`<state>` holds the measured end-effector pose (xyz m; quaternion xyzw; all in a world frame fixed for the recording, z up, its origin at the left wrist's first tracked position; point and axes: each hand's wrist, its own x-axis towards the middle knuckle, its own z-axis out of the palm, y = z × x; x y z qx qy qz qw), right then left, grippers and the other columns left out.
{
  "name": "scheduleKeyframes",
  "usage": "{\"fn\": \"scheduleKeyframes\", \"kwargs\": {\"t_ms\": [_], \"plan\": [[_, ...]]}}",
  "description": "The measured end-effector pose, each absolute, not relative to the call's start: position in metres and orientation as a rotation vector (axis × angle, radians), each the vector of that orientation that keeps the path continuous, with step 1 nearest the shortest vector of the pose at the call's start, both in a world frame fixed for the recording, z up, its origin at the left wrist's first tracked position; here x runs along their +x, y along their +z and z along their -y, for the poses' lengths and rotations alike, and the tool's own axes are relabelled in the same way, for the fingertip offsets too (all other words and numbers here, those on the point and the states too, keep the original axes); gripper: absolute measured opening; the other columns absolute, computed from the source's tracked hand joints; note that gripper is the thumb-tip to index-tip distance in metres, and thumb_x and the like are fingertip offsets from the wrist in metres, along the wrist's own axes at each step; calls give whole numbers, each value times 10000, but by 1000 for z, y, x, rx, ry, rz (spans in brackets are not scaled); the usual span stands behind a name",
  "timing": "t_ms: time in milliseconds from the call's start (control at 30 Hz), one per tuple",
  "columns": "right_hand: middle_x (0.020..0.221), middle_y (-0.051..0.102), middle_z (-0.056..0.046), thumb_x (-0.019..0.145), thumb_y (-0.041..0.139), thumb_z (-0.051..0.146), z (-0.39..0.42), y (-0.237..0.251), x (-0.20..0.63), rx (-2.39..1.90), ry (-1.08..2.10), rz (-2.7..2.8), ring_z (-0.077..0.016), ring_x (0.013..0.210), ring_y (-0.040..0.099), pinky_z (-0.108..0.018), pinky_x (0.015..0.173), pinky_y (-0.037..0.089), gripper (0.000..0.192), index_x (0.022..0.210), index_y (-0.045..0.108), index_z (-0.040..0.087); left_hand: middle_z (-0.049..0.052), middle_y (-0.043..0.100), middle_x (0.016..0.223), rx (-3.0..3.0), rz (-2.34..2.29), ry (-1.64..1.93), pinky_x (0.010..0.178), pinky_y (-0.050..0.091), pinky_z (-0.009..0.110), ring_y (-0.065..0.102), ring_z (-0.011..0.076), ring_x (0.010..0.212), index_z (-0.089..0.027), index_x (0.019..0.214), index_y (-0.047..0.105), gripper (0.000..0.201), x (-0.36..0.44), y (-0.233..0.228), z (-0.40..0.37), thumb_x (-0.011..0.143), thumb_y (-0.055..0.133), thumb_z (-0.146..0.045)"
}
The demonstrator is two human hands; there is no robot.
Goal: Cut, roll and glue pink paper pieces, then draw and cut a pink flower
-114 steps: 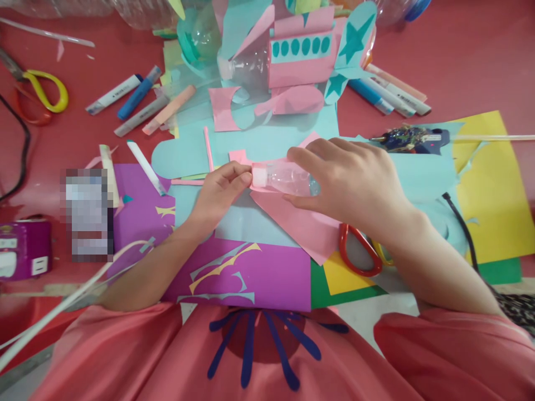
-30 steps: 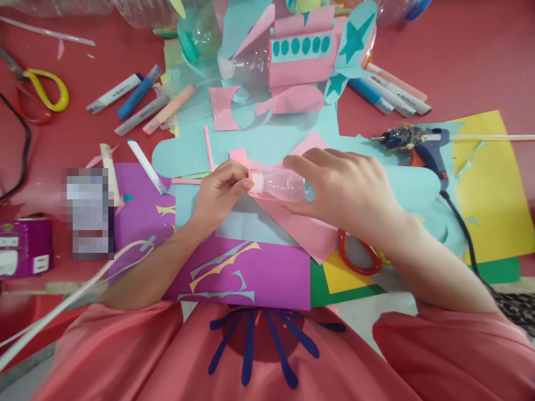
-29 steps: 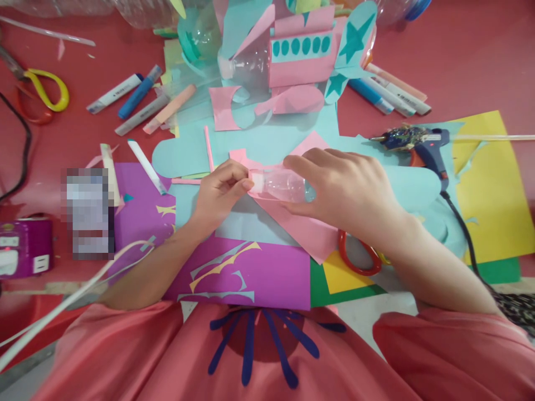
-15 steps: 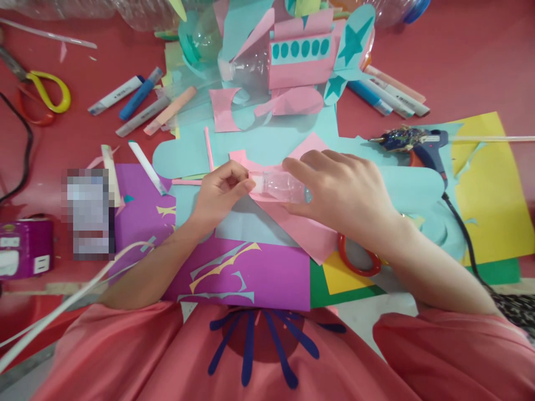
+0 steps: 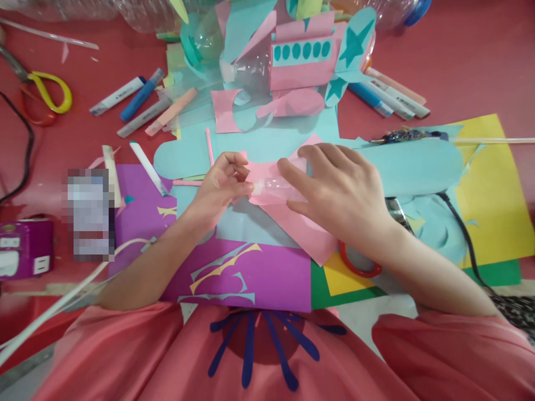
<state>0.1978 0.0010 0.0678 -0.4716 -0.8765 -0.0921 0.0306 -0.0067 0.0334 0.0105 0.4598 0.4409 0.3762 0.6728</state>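
Observation:
My left hand [image 5: 223, 186] pinches the left edge of a pink paper piece [image 5: 261, 172] beside the white cap end of a small clear plastic bottle [image 5: 278, 186]. My right hand [image 5: 343, 192] curls over the other end of that bottle, fingers bent along it; its palm side is hidden. The bottle lies sideways on the pink paper. Under both hands runs a long light blue paper strip with rounded ends [image 5: 418, 167]. A larger pink sheet [image 5: 305, 234] slants out below the bottle.
A bottle airplane in pink paper [image 5: 301, 72] stands at the back. Markers [image 5: 142, 94] lie on both sides. Scissors with red handles [image 5: 359, 270] lie by my right forearm, yellow-handled scissors [image 5: 52, 92] far left. A glue gun [image 5: 409, 135] is mostly covered at right. A white cable [image 5: 75, 292] crosses lower left.
The right end of the light blue strip has risen and now covers most of the glue gun. Pink paper shows more around the bottle. Both hands have shifted only slightly.

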Motion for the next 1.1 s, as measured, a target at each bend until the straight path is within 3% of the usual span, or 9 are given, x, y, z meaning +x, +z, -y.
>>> {"fn": "scheduleKeyframes", "kwargs": {"t_ms": [300,533,733,1100], "plan": [[976,685,-98,839,541,107,-1,65,199,-1449,-297,2678,-228,849,588,-333,713,372,352,1170,610,205,-61,487,780,1039,-992,879,403,363,189,495,53,546,-250,899,522,446,-5,9,-32,595,844,-300],[921,692,-97,884,593,328,-3,69,202,-1503,-204,2644,-229,810,583,-317,649,331,301,1154,629,201,-42,566,786,1322,-1087,1114,576,481,188,575,73,679,-233,827,495,501,-3,6,-26,615,860,-502],[850,700,-76,916,534,445,-4,75,203,-1508,-82,2658,-196,718,579,-309,598,293,348,1119,673,199,-55,562,703,1446,-1049,1223,554,478,195,556,65,603,-221,790,505,522,-3,3,-22,617,841,-581],[860,713,-73,913,556,446,-4,77,203,-1519,-86,2684,-194,716,595,-305,599,288,341,1121,671,202,-42,580,750,1467,-1066,1162,569,482,209,569,76,635,-230,851,517,524,-3,-1,-22,652,793,-628]]}}
